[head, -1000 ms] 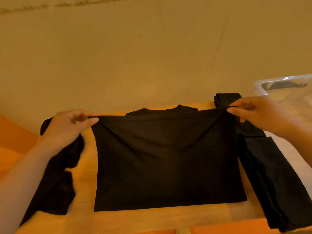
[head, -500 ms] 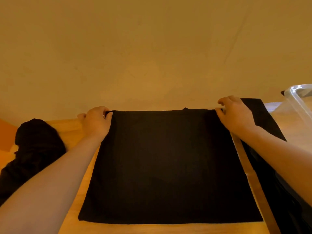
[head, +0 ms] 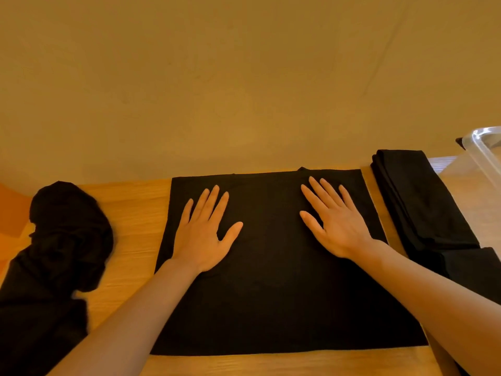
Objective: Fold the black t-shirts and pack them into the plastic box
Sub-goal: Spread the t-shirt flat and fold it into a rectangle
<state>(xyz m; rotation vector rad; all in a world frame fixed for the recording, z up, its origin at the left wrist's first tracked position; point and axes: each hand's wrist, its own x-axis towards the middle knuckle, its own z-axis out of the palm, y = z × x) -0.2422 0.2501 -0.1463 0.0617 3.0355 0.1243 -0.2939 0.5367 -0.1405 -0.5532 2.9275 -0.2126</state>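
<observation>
Folded black t-shirt (head: 282, 280): flat at the worktop (head: 135, 210) centre, reaching its far edge, with left hand (head: 202, 234) and right hand (head: 334, 223) pressed on it, fingers straight and spread. Folded black stack (head: 423, 204): just beside it toward the right edge; plastic box (head: 485, 150) at the far right corner. Crumpled black t-shirts (head: 65, 240): heaped at the left edge.

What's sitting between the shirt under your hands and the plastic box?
In the head view, a stack of folded black shirts lies between the flattened t-shirt and the clear plastic box, with a bare strip of wooden table beside the t-shirt.
</observation>
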